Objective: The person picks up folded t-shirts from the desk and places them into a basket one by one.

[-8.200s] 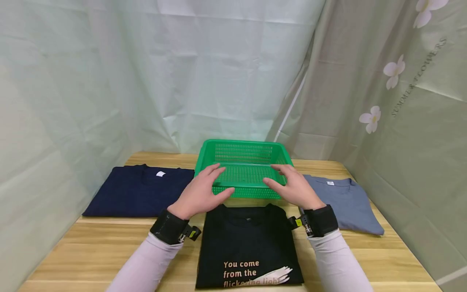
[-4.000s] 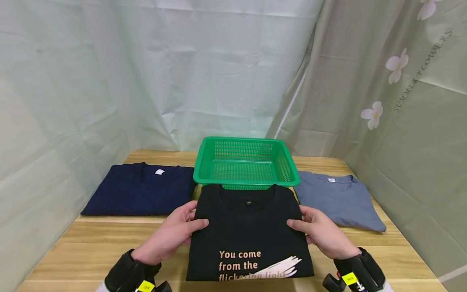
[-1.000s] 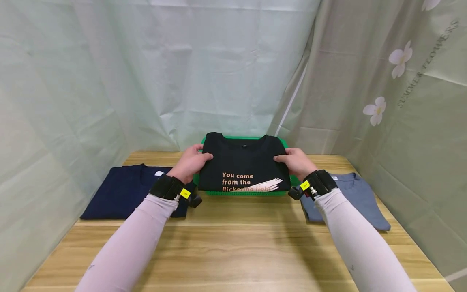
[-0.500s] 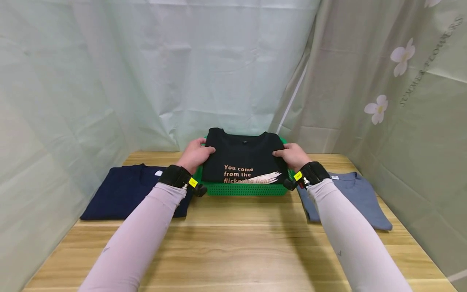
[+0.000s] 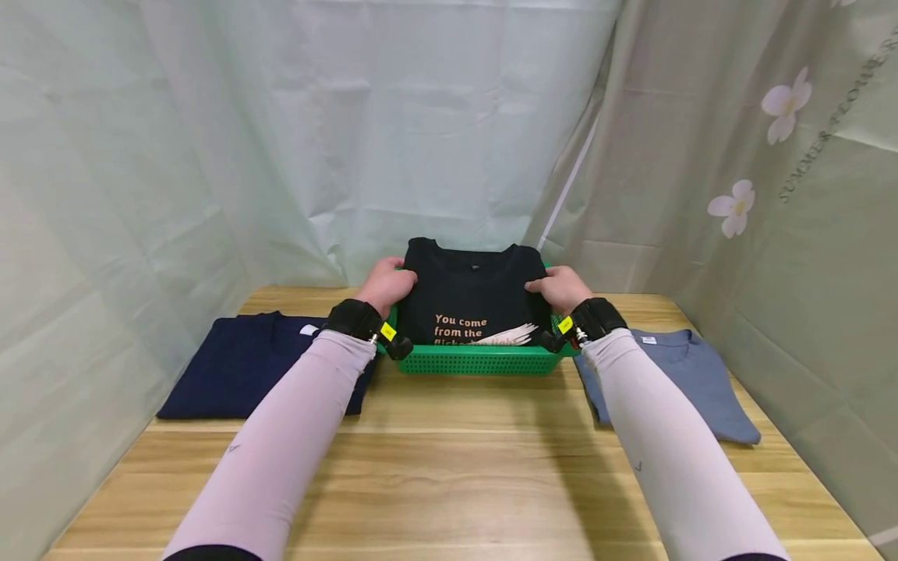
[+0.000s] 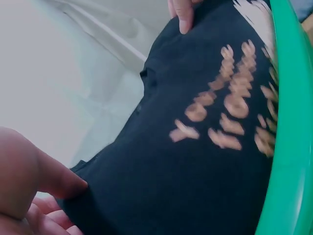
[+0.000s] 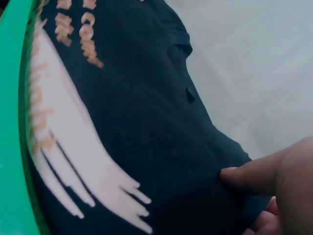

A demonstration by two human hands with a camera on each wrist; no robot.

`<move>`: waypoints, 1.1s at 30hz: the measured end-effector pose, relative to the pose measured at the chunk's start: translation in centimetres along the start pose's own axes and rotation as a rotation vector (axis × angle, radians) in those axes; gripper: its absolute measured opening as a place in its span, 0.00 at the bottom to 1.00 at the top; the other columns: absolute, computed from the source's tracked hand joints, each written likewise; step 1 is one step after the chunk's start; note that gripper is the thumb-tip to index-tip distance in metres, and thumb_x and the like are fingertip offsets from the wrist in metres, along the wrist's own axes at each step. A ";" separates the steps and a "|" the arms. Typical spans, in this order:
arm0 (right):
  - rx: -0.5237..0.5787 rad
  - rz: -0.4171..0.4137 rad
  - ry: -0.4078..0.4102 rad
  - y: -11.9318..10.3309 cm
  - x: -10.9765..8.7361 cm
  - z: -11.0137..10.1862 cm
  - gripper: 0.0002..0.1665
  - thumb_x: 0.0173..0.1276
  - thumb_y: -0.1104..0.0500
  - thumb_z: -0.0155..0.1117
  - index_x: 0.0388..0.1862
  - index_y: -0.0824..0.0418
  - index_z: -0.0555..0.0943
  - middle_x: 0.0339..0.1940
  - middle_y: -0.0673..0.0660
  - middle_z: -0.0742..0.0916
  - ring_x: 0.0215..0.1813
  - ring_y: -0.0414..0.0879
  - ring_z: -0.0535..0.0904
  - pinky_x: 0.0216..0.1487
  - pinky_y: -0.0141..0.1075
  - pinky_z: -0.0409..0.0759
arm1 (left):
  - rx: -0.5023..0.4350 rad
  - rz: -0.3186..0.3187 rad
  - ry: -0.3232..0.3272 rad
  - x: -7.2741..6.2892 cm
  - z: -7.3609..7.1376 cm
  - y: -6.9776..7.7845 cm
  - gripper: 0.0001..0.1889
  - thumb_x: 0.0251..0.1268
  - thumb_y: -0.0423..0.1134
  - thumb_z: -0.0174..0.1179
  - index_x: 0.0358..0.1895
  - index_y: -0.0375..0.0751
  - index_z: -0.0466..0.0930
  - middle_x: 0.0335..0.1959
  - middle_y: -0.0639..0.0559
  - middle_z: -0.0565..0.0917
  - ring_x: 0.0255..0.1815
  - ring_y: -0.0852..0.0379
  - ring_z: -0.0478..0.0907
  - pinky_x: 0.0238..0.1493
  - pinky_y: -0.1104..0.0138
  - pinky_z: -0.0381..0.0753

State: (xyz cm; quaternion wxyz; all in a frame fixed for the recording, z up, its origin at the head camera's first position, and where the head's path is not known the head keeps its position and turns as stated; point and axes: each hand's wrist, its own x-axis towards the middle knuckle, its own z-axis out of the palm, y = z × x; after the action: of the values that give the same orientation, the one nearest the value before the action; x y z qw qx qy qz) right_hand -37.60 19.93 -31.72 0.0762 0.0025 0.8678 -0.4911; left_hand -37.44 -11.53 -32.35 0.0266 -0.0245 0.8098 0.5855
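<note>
A folded black T-shirt with tan lettering and a white brush stroke is tilted inside the green plastic basket, its collar end raised toward the back. Its lower edge sits behind the basket's front rim, which hides the last line of print. My left hand pinches the shirt's left side, thumb on top and fingers underneath, as the left wrist view shows. On the other side my right hand grips the matching edge the same way; its thumb presses the cloth in the right wrist view.
A folded navy shirt lies on the wooden table to the left, partly under my left forearm. To the right is a folded grey-blue shirt, overlapped by my right arm. Pale curtains hang behind and at both sides.
Both hands took up the black T-shirt from the table's front and carried it forward over the basket. In the last second it went farther back and its front edge dropped behind the rim.
</note>
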 end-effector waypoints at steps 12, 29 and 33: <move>-0.002 0.030 -0.087 1.0 -0.3 0.5 0.32 0.86 0.63 0.56 0.84 0.72 0.67 0.58 0.61 0.79 0.42 0.43 0.77 0.49 0.35 0.80 | -0.085 -0.091 -0.108 -0.6 0.8 -0.1 0.29 0.86 0.33 0.48 0.85 0.34 0.64 0.79 0.37 0.74 0.74 0.40 0.78 0.77 0.49 0.79; 0.214 0.039 -0.138 1.3 -0.9 0.6 0.34 0.86 0.63 0.54 0.85 0.73 0.64 0.81 0.75 0.75 0.70 0.63 0.84 0.73 0.47 0.85 | -0.091 -0.023 -0.071 -1.7 -0.2 -0.6 0.27 0.86 0.38 0.46 0.80 0.31 0.69 0.74 0.35 0.76 0.73 0.38 0.77 0.74 0.52 0.83; 0.223 0.024 -0.146 1.5 -1.2 0.7 0.32 0.86 0.62 0.54 0.83 0.73 0.66 0.80 0.75 0.76 0.56 0.50 0.89 0.63 0.41 0.90 | -0.081 -0.011 -0.098 -2.1 -0.6 -0.9 0.27 0.89 0.40 0.47 0.81 0.30 0.67 0.73 0.33 0.77 0.74 0.37 0.79 0.71 0.54 0.86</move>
State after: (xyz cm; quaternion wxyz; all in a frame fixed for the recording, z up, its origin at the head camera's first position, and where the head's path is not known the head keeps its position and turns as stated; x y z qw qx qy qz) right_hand -36.23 20.21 -33.24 0.1442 -0.0141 0.7997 -0.5826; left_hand -35.31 -12.39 -32.83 0.0685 -0.0011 0.7832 0.6180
